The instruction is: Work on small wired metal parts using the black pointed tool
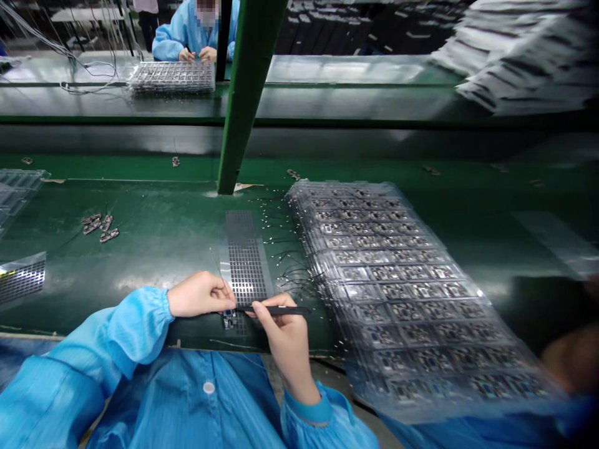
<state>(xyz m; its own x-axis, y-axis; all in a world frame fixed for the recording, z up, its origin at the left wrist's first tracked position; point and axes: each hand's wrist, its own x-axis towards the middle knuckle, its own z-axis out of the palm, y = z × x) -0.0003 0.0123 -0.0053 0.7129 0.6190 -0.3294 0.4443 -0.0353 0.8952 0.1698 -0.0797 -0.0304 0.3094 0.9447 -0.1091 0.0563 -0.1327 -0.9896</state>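
My left hand [203, 293] is closed in a pinch at the upper end of a small circuit board [229, 320], near the bench's front edge. A thin wire rises beside its fingers. In my right hand [286, 330] are black tweezers [292, 310], lying nearly level. Their tips reach my left fingertips, and the exact contact is hidden. Under and behind both hands lies a clear strip of small dark square stickers [246, 268]. To the right stands a stack of clear plastic trays [397, 290] filled with circuit boards, their thin wires sticking out on the left side.
Several loose boards [100, 226] lie at left, near a shiny sticker sheet [22, 277] and a clear tray [19, 190]. A green post [248, 93] rises behind the strip. Opposite, a co-worker [187, 31] works at another tray stack [172, 77]. A blurred hand [568, 358] is at far right.
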